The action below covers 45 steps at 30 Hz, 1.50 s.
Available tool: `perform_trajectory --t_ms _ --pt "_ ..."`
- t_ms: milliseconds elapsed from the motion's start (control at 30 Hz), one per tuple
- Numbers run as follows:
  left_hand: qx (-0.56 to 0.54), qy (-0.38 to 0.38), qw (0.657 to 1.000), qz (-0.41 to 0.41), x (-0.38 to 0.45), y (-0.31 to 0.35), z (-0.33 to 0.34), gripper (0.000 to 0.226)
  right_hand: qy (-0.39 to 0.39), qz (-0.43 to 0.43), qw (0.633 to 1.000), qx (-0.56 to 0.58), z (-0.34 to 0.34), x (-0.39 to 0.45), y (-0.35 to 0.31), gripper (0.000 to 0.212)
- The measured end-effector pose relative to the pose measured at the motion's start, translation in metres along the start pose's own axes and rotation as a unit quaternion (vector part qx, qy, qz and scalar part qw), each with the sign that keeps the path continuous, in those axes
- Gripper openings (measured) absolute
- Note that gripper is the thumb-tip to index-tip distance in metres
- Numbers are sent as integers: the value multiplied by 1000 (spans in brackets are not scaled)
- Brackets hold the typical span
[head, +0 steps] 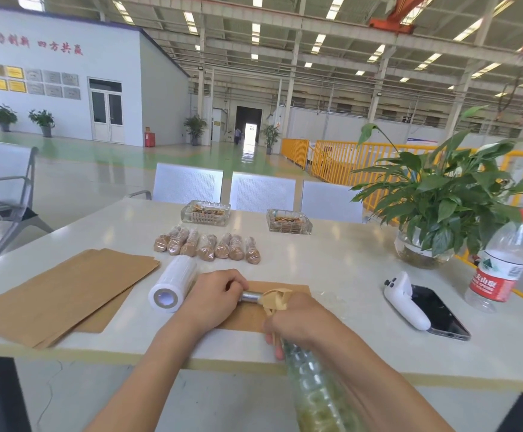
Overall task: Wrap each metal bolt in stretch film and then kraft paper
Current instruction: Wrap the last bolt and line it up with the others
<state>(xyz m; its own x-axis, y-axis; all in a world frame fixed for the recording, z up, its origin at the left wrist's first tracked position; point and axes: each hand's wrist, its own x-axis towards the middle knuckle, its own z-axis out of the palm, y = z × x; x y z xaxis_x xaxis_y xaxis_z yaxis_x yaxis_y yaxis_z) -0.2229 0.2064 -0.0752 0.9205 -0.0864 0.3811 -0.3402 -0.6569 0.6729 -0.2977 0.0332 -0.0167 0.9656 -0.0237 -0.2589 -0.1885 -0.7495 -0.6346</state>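
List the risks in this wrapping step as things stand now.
1. The metal bolt is held over the table's near edge, its middle bare between the left hand and the kraft paper bunched in the right hand; a slip might drop it to the floor.
2. A strand of stretch film trails down from the right hand and may snag.
3. The film roll lies on its side and could roll.

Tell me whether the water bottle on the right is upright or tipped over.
Upright. The water bottle stands on its base on the table, red cap uppermost, beside the phone.
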Motion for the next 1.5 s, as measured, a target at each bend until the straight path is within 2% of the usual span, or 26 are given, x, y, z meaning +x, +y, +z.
perform_trajectory --t_ms 100,233,467,567,700,800,900,1000,1100,1200,1267,1300,1400,1500 --pt "-1 3 1000 3 -1 1 -1 28 6 3 1000 2 3 0 -8 21" --pt "-6 13 1000 4 0 1 0 30 2 4 1000 -7 3 -1 -14 33" --pt "12 10 1000 6 1 -1 0 35 13 7 1000 -18 -7 -1 -7 28" --pt "26 10 1000 8 0 0 1 34 -6 4 1000 -9 -10 -3 0 15" --pt "39 8 999 16 1 -1 1 33 6 -1 1000 -4 -10 0 1 17" --pt "43 3 999 21 1 -1 1 33 -22 -6 1000 -13 -8 0 -7 11" --pt "36 6 999 21 1 -3 1 34 3 -14 1000 -11 -4 1 -12 17" --pt "34 2 999 23 1 -3 0 35 -21 -6 1000 -1 -1 -1 -8 12" --pt "39 5 999 29 1 -3 0 35 11 -4 1000 27 -10 -2 5 13" --pt "55 1 998 23 2 -4 2 33 15 0 1000 8 -22 -5 17 15" --pt "67 -1 998 12 3 -4 3 33 51 -8 998 24 -33 -3 24 14" --pt "79 -4 997 4 4 -4 2 33 79 -13 995 55 -41 -1 27 9" --pt "119 -26 992 -12 14 2 -4 36 146 -30 967 207 -76 14 36 12" --pt "160 -92 983 -19 34 13 -11 38 241 -53 926 287 -110 39 37 11"
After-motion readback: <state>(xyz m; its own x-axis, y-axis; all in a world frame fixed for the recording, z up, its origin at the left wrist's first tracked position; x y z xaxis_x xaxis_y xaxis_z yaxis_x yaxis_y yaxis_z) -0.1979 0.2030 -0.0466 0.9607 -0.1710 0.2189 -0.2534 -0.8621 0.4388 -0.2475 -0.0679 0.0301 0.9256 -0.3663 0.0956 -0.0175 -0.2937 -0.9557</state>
